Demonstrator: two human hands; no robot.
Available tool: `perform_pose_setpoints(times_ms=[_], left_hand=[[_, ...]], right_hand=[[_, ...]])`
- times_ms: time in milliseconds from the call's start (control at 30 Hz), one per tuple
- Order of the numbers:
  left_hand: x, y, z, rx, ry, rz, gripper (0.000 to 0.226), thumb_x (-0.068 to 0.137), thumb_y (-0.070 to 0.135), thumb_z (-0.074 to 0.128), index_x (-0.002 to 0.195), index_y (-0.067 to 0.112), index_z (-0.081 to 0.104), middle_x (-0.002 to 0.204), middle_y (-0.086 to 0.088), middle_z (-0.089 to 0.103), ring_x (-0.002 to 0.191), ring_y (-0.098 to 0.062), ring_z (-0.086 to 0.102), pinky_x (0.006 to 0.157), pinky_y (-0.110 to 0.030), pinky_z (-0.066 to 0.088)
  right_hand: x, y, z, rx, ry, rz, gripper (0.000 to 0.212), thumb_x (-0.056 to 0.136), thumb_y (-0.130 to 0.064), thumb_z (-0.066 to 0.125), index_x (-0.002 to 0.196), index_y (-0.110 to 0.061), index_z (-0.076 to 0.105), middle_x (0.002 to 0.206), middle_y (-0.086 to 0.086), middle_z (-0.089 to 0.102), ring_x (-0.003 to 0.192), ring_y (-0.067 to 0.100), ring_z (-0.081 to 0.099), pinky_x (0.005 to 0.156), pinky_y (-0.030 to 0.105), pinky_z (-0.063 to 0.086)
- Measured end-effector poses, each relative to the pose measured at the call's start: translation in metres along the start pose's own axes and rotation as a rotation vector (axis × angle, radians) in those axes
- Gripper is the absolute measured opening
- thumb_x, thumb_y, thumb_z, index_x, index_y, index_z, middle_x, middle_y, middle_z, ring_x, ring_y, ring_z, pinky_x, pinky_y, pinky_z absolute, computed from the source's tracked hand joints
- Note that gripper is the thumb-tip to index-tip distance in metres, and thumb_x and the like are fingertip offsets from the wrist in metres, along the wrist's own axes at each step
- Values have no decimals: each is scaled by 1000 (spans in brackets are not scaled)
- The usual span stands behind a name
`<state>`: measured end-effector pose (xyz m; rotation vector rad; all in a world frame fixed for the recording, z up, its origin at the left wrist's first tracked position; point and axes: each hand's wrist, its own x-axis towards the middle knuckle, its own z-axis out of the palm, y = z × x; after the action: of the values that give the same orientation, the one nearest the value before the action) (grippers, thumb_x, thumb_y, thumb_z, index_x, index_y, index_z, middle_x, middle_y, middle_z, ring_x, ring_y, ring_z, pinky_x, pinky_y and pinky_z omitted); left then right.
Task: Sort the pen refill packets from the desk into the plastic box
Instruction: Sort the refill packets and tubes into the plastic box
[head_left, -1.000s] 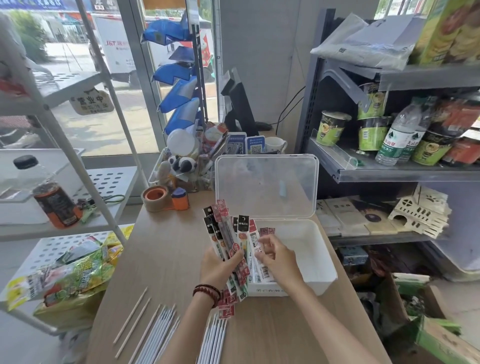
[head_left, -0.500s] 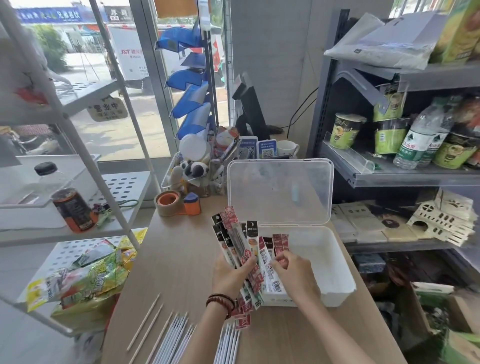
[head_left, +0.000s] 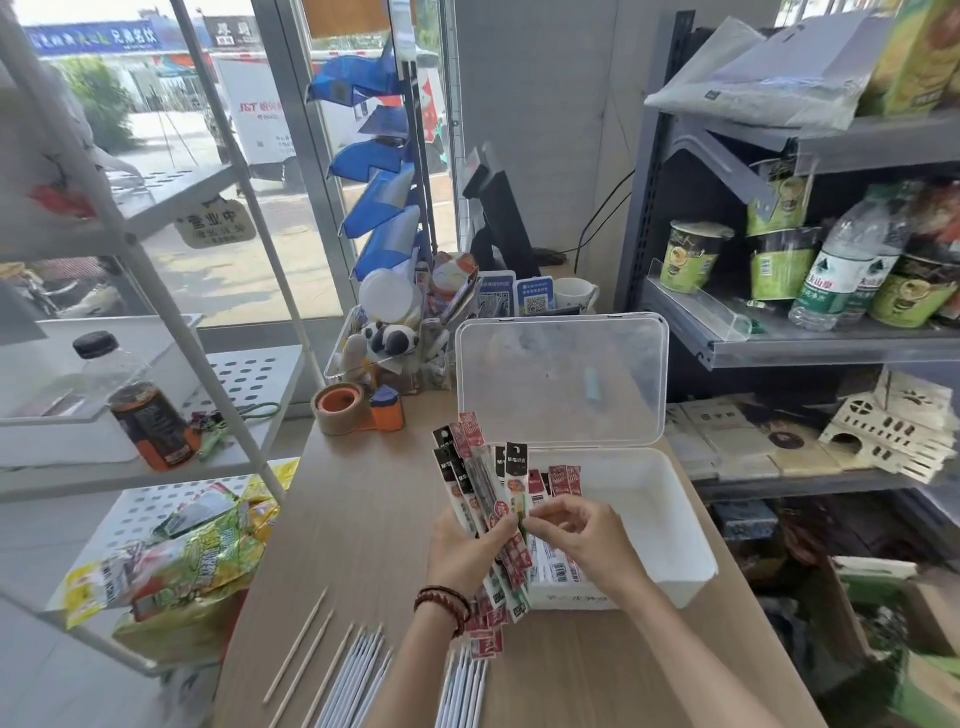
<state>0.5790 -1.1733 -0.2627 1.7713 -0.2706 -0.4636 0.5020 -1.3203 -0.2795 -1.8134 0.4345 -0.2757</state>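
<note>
Pen refill packets (head_left: 480, 478) stand fanned in your left hand's (head_left: 470, 551) grip, over the desk (head_left: 363, 519) beside the plastic box (head_left: 636, 506). Your right hand (head_left: 584, 545) pinches one at the fan's edge. Next, probably draw it free and lay it flat inside.

Stacked beaded bracelets (head_left: 444, 605), dark red and near black, ring the wrist just behind the left hand (head_left: 470, 551); both forearms are bare.
</note>
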Motion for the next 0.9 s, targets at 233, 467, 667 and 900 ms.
perform_pose_setpoints(times_ms=[233, 467, 667, 900], left_hand=[[3, 1, -1, 29, -9, 3, 15, 79, 28, 73, 92, 23, 68, 83, 7, 73, 72, 0, 69, 56, -11, 50], [9, -6, -1, 50, -31, -10, 19, 75, 32, 76, 91, 27, 67, 86, 7, 73, 78, -5, 70, 69, -23, 57], [12, -8, -2, 1, -15, -82, 26, 75, 34, 75, 98, 23, 66, 89, 6, 73, 82, -10, 70, 79, -33, 57], [12, -6, -2, 46, -6, -56, 28, 81, 29, 71, 105, 19, 63, 93, 6, 70, 84, -7, 66, 66, -16, 49]], right_hand=[[0, 0, -2, 6, -59, 41, 29, 76, -48, 73, 90, -22, 71, 85, -5, 74, 77, 7, 68, 70, 20, 52], [2, -4, -2, 87, -33, 94, 30, 78, -44, 73, 96, -20, 69, 88, -6, 75, 76, 5, 69, 62, 16, 48], [4, 2, -5, 75, -7, 106, 21, 89, -34, 66, 95, -13, 66, 87, 0, 74, 77, 11, 69, 57, 21, 52], [6, -5, -9, 178, 108, 57, 11, 97, -19, 52, 98, -10, 60, 92, -3, 76, 53, 7, 53, 49, 22, 47]])
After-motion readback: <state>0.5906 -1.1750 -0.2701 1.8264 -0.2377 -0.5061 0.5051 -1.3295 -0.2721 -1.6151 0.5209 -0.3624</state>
